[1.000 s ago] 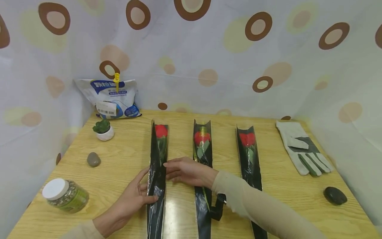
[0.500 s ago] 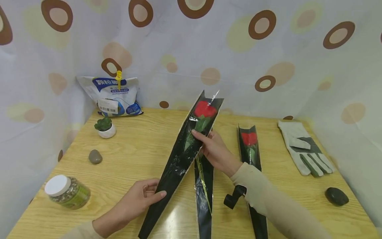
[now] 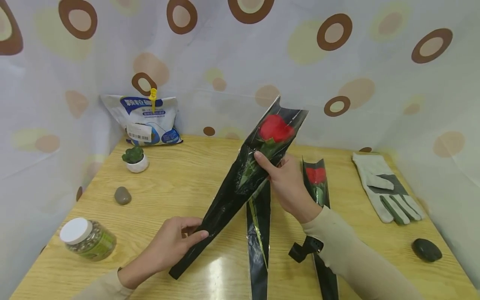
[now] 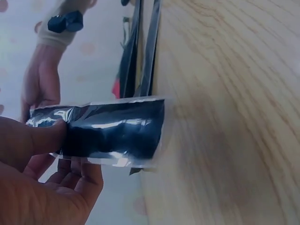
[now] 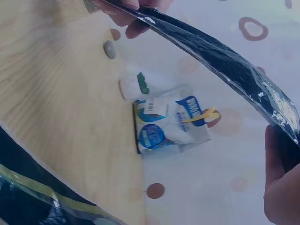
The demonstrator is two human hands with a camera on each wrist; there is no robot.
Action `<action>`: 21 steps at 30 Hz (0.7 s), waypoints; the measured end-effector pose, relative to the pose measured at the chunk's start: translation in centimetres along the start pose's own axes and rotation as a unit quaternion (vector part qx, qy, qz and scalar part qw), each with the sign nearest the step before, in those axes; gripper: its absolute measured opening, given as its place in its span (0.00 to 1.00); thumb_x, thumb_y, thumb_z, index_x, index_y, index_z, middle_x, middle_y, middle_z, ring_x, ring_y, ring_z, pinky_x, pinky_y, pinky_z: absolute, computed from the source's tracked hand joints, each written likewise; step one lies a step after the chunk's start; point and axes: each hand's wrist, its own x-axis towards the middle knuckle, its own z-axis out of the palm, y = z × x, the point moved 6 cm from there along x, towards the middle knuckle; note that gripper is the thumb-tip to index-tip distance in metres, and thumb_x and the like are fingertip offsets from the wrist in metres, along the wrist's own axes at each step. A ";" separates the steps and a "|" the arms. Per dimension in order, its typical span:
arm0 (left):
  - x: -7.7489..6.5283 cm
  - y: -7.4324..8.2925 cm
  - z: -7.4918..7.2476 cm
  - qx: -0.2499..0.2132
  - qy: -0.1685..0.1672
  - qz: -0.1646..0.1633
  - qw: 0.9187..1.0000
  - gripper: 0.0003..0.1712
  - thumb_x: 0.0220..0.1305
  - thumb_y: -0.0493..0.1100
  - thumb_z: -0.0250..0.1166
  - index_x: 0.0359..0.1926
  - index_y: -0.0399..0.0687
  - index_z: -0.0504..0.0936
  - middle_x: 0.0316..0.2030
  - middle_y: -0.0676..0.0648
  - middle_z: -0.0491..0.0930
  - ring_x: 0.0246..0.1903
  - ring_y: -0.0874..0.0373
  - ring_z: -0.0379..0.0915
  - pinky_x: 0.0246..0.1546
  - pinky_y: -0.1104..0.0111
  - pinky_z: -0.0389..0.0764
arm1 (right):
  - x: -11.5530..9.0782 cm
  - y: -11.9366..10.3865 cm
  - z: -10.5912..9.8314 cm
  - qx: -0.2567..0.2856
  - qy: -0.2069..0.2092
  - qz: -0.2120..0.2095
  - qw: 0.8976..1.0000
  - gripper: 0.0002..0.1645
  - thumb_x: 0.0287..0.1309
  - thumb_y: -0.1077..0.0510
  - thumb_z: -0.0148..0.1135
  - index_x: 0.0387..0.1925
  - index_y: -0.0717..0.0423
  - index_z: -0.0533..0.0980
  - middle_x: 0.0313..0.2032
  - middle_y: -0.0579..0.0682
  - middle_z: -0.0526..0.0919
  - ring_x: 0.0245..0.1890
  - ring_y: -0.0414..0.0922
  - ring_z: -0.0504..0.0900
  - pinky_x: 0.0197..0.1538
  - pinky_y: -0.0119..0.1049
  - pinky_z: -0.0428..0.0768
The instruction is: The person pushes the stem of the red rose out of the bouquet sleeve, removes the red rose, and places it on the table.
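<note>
A red rose in a black and clear sleeve point(image 3: 225, 196) is held slanted above the table, bloom up and to the right. My right hand point(image 3: 286, 183) grips it just below the bloom, thumb across the front. Near the narrow lower end, my left hand point(image 3: 168, 246) pinches it between thumb and fingers; the left wrist view shows that sleeve end point(image 4: 115, 131) lifted off the wood. Beneath lies a second wrapped rose point(image 3: 258, 241), its bloom hidden behind the raised one. Another wrapped rose point(image 3: 316, 183) lies to the right, partly covered by my right forearm.
At the left stand a white-lidded jar point(image 3: 90, 239), a grey stone point(image 3: 122, 196) and a small potted succulent point(image 3: 136, 160). A printed bag point(image 3: 144, 121) with a yellow clip leans at the back left. A work glove point(image 3: 386, 187) and a black stone point(image 3: 426, 250) lie right.
The left wrapped rose has been lifted off the table and tilted, its bloom swinging up and right over the middle one. My right hand has moved right with it and now grips it.
</note>
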 end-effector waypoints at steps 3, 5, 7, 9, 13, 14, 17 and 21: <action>-0.1 0.5 -0.2 -0.001 0.012 0.006 1.000 0.13 0.66 0.42 0.68 0.25 0.52 0.75 0.20 0.59 0.65 0.21 0.64 0.63 0.22 0.71 0.68 | -0.5 -0.7 -0.3 -0.024 0.016 -0.022 0.999 0.26 0.61 0.48 0.69 0.56 0.56 0.78 0.40 0.48 0.84 0.39 0.43 0.77 0.47 0.36 0.76; -0.3 0.9 -0.3 0.003 0.020 0.013 1.000 0.11 0.66 0.41 0.68 0.26 0.52 0.77 0.21 0.59 0.67 0.21 0.64 0.63 0.22 0.71 0.68 | -0.8 -1.0 -0.3 -0.034 0.020 -0.030 0.999 0.24 0.60 0.49 0.70 0.53 0.56 0.79 0.29 0.46 0.80 0.33 0.42 0.73 0.43 0.35 0.74; -0.4 1.2 -0.5 0.005 0.028 0.021 0.999 0.06 0.65 0.39 0.68 0.31 0.54 0.82 0.24 0.59 0.73 0.22 0.64 0.66 0.23 0.70 0.71 | -1.1 -1.1 -0.2 -0.043 0.020 -0.035 0.998 0.22 0.59 0.50 0.72 0.51 0.57 0.79 0.27 0.45 0.77 0.32 0.41 0.72 0.43 0.36 0.74; -0.4 1.5 -0.6 0.004 0.035 0.033 0.999 0.04 0.65 0.38 0.68 0.34 0.53 0.84 0.26 0.58 0.76 0.23 0.63 0.67 0.24 0.69 0.73 | -1.4 -1.2 0.0 -0.053 0.014 -0.036 0.998 0.21 0.58 0.52 0.73 0.49 0.58 0.80 0.27 0.46 0.78 0.32 0.42 0.74 0.44 0.36 0.74; -0.4 2.0 -0.5 0.000 0.042 0.045 0.998 0.08 0.64 0.36 0.68 0.30 0.53 0.82 0.25 0.58 0.72 0.24 0.62 0.66 0.26 0.68 0.73 | -1.9 -1.0 0.7 -0.052 -0.008 -0.039 0.998 0.22 0.57 0.57 0.73 0.52 0.59 0.78 0.44 0.52 0.85 0.45 0.46 0.81 0.53 0.41 0.77; -0.4 2.1 -0.4 -0.001 0.044 0.048 0.998 0.09 0.64 0.36 0.68 0.29 0.54 0.81 0.24 0.58 0.70 0.24 0.62 0.66 0.26 0.68 0.73 | -2.1 -1.0 0.9 -0.051 -0.014 -0.041 0.998 0.22 0.58 0.57 0.73 0.52 0.59 0.78 0.44 0.53 0.84 0.44 0.47 0.81 0.52 0.41 0.77; -0.3 2.4 -0.4 -0.001 0.060 0.060 0.996 0.11 0.62 0.34 0.69 0.28 0.55 0.81 0.23 0.59 0.69 0.24 0.63 0.67 0.27 0.68 0.74 | -2.5 -0.8 1.5 -0.061 -0.031 -0.045 0.997 0.20 0.58 0.58 0.72 0.51 0.60 0.78 0.42 0.55 0.84 0.40 0.47 0.80 0.47 0.41 0.79; -0.2 3.2 -0.5 -0.001 0.083 0.084 0.993 0.12 0.60 0.32 0.70 0.34 0.57 0.86 0.25 0.61 0.74 0.24 0.63 0.68 0.26 0.68 0.74 | -2.9 -0.5 2.6 -0.076 -0.057 -0.055 0.994 0.16 0.59 0.57 0.72 0.45 0.60 0.80 0.36 0.55 0.85 0.35 0.48 0.81 0.39 0.39 0.80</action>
